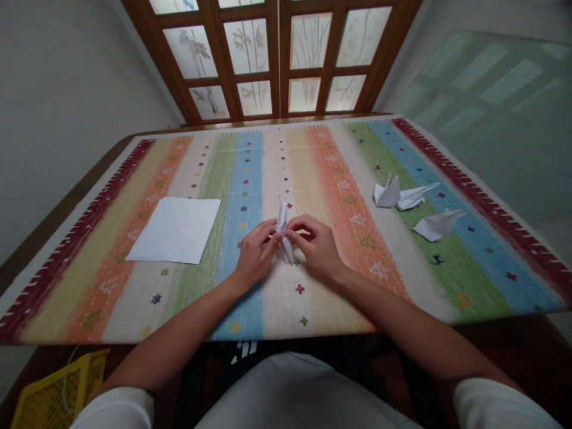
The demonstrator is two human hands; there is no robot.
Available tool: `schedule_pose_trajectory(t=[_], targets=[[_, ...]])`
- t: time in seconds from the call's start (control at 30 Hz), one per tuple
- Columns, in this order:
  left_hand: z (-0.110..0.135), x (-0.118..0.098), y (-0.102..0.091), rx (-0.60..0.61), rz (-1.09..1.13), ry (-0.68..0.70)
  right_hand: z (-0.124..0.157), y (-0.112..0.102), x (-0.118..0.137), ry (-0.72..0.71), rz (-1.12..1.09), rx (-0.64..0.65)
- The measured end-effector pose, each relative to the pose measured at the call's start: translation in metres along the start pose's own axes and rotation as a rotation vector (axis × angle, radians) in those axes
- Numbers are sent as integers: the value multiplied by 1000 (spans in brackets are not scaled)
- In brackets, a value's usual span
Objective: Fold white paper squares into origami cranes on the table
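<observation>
Pinching a narrow folded paper (282, 217) at the centre of the head view, the left hand (256, 251) and the right hand (318, 243) meet in a fingertip grip. Three white paper cranes (439, 226) at the frame's right look finished; the held piece seems partly folded, with shaping probably left to do. Square white paper (174, 230) lies flat on the tabletop (252, 170) at left, apparently unused.

Before you, a striped tablecloth (250, 179) covers the table (67, 207); on it lie a white paper square (176, 231) at your left and three folded paper cranes (440, 226) at your right.
</observation>
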State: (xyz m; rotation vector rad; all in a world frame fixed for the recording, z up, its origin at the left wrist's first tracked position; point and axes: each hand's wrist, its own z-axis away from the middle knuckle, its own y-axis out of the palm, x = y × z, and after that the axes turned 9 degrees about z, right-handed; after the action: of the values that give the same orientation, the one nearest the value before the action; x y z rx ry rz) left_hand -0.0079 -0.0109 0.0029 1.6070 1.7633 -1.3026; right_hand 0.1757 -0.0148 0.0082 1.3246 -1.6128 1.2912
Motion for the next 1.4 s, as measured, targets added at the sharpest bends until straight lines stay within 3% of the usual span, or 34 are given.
schedule_pose_trajectory(t=[0.23,0.33,0.6,0.93,1.17,1.4], targets=[[-2,-2,-3,-58,75,-83,3,2,-2,-287,167,-12],[-3,-4,-3,-70,66,-91,3,2,-1,-316,169,16],[-1,-2,-4,-123,-15,-63,3,2,-1,-73,-46,40],[-1,-6,-3,-114,74,-113,2,7,-5,31,-224,22],[1,1,6,-208,391,-254,0,10,-14,51,-225,6],[-3,9,3,-168,595,-363,-3,8,-22,99,-246,-13]])
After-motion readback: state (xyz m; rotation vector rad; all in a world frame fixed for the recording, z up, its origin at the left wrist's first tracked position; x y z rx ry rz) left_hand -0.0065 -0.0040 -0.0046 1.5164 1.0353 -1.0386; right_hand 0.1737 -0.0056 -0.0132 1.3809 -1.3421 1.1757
